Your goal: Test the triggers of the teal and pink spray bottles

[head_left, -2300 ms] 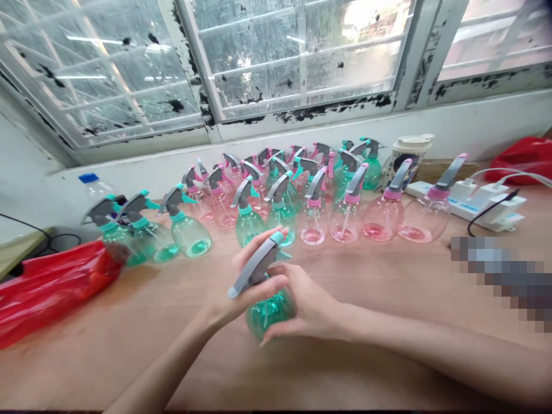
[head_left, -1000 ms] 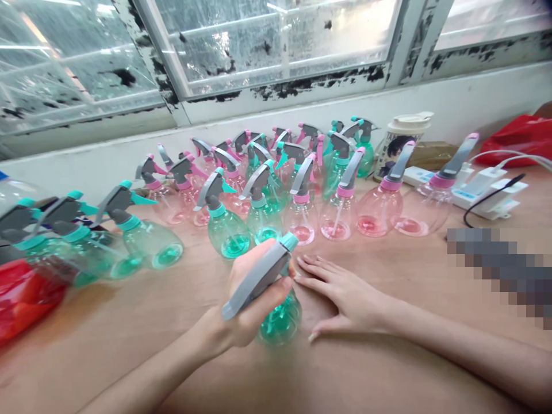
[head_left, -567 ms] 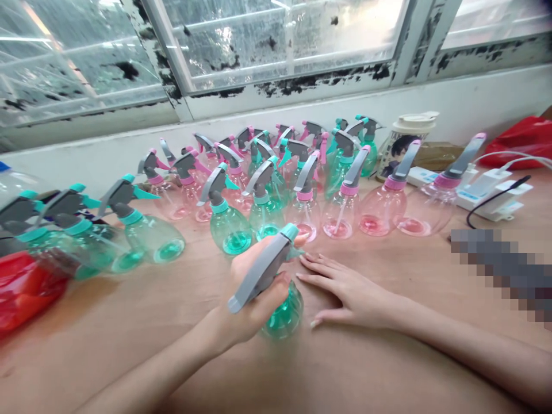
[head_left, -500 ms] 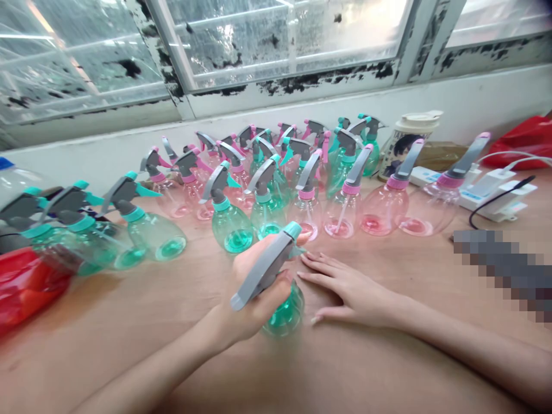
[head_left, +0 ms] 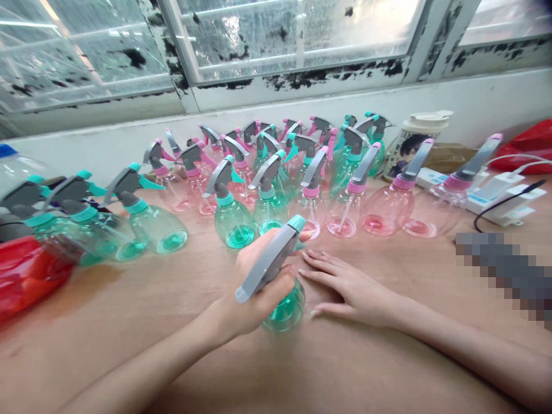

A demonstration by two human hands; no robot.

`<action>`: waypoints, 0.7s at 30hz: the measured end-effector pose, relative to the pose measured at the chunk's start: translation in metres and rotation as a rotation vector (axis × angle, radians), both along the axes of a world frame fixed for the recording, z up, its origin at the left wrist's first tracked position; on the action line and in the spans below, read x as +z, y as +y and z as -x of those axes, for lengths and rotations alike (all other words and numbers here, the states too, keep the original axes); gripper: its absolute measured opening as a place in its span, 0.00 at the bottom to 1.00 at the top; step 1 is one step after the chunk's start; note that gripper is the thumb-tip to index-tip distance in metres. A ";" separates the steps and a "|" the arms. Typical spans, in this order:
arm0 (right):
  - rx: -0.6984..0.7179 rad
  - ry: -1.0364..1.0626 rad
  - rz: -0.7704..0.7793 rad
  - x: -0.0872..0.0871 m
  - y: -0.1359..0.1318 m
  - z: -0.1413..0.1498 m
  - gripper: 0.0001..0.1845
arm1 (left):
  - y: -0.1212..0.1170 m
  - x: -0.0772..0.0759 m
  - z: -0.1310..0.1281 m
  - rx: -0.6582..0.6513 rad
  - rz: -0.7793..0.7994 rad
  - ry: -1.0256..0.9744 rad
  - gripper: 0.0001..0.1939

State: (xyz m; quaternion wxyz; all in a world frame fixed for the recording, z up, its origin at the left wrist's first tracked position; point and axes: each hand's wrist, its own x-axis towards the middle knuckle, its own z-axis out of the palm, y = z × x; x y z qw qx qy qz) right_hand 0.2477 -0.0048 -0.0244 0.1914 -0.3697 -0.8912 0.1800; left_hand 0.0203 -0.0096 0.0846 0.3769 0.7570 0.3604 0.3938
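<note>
My left hand (head_left: 254, 287) is wrapped round the neck of a green spray bottle (head_left: 287, 310) with a grey head and teal nozzle. The bottle stands upright at the middle front of the table, its nozzle facing away and to the right. Part of its body is hidden behind my fingers. Just right of it, my right hand (head_left: 351, 284) lies flat on the wood, fingers spread, holding nothing. Beyond my hands runs a row of spray bottles, among them a green one (head_left: 235, 221) and a pink one (head_left: 388, 210).
More green spray bottles (head_left: 157, 230) stand at the left beside a red plastic bag (head_left: 32, 276). At the right are a lidded cup (head_left: 409, 146), a white power strip (head_left: 487, 201) with cables, and a pixelated dark object (head_left: 500, 264). A window (head_left: 293, 40) lies behind.
The view has shifted slightly, so the background bottles sit a little further right. Both hands keep their poses, the left still round the green spray bottle.
</note>
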 end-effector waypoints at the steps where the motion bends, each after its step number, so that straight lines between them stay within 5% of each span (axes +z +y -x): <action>1: -0.003 0.000 -0.001 0.000 0.000 0.000 0.41 | 0.000 0.000 0.000 0.005 -0.005 0.008 0.21; 13: -0.028 -0.017 -0.010 0.004 -0.001 0.002 0.41 | -0.001 0.007 0.001 0.072 -0.067 0.085 0.05; 21: -0.026 0.038 0.012 -0.003 0.002 -0.001 0.37 | 0.003 0.007 0.002 0.049 -0.038 0.128 0.19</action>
